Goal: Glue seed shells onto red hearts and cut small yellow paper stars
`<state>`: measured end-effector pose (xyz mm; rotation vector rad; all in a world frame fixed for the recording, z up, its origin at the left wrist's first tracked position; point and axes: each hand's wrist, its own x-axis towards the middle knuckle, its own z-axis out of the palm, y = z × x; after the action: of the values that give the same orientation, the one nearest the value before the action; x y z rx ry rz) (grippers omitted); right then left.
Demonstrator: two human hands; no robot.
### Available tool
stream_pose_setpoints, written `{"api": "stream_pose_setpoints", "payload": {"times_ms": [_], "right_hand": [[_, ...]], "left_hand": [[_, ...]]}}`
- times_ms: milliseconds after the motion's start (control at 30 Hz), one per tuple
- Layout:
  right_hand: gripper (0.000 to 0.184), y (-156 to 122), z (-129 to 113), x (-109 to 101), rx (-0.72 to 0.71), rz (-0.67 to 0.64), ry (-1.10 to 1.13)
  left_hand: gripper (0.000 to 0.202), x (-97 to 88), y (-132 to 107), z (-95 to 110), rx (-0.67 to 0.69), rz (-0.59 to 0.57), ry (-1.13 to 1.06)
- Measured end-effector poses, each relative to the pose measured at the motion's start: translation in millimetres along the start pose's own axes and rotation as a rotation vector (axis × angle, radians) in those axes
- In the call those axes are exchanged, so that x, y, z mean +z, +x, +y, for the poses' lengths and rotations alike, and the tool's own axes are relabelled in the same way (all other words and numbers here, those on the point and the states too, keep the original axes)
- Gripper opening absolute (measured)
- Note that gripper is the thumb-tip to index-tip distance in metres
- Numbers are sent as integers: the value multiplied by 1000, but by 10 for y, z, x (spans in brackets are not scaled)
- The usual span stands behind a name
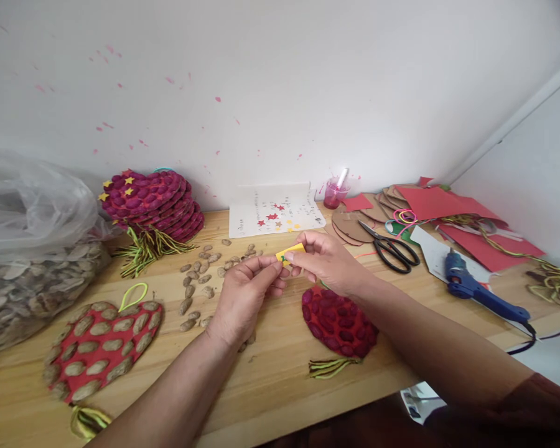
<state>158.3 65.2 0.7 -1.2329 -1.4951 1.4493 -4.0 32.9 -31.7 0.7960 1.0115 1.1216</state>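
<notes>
One small yellow paper [295, 250] with a green mark is held in the air above the table [270, 404], between both hands and near the middle of the bench. The left hand [245, 292] is closed to a pinch, thumb over the paper's left end and fingers curled beneath; the right hand [324, 261] pinches its right side, thumb on the face. Holding so small a piece from both ends presumably keeps it flat and steady. Just below the right hand, partly covered by it, lies a purple heart [338, 323] with its tassel toward the table's edge, apparently set there for easy reach. Loose peanuts [190, 290] are scattered beside the left hand. Behind, a white sheet [242, 219] bears red and yellow stars, probably to stop such small pieces straying. At the right, open scissors [392, 252] rest with their blades over cardboard pieces [348, 225]; a glue gun [483, 295] lies partly on white paper, possibly to guard the wood from drips. Further left, a heart with unpainted peanuts [88, 348] lies flat, and finished-looking purple hearts [168, 205] lean overlapped near the wall, likely to save room, beside a clear bag [32, 205] of peanuts.
</notes>
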Motion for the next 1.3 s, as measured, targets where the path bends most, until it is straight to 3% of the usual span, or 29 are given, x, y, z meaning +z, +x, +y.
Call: {"api": "stream_pose_setpoints", "payload": {"times_ms": [333,633,1300], "right_hand": [[18,12,61,4,-25,-24,44],[17,6,56,-1,-5,-8,14],[18,-6,27,19,-21,-32,101]], "left_hand": [[20,3,-2,10,1,-21,-12],[31,16,16,24,-17,3,-27],[22,21,-9,52,-31,15,-63]]}}
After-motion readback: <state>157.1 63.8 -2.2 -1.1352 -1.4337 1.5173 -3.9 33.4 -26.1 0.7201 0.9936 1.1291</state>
